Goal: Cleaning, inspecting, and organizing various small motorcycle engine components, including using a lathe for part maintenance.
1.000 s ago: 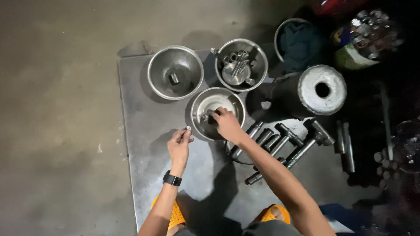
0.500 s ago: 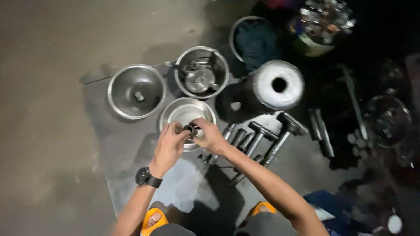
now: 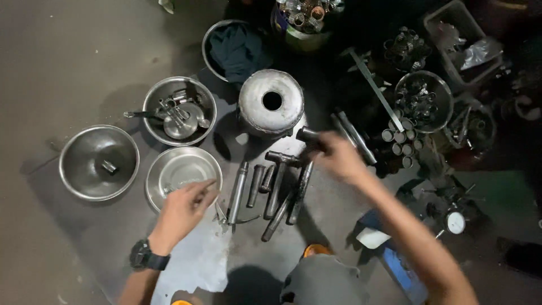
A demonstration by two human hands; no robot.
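Note:
My left hand [image 3: 183, 210], with a black watch on its wrist, hovers at the near rim of a shallow steel bowl [image 3: 164, 169] and pinches a small metal part; what the part is I cannot tell. My right hand [image 3: 337, 158] reaches right, blurred by motion, and grips the end of a dark metal cylinder [image 3: 306, 134]. Between my hands lie several dark steel rods and shafts [image 3: 271, 192] on a metal sheet [image 3: 192, 265].
A steel bowl [image 3: 84, 164] with one small part sits at left. Another bowl [image 3: 155, 104] holds several tools. A round metal drum with a hole [image 3: 271, 104] stands behind the rods. A tub with dark cloth [image 3: 210, 42], bearing rings, tubes and clutter fill the right side.
My hands were together over the shallow bowl; now my right hand has swung right to the dark cylinder. My left hand has drawn back to the bowl's near rim. The view shifted.

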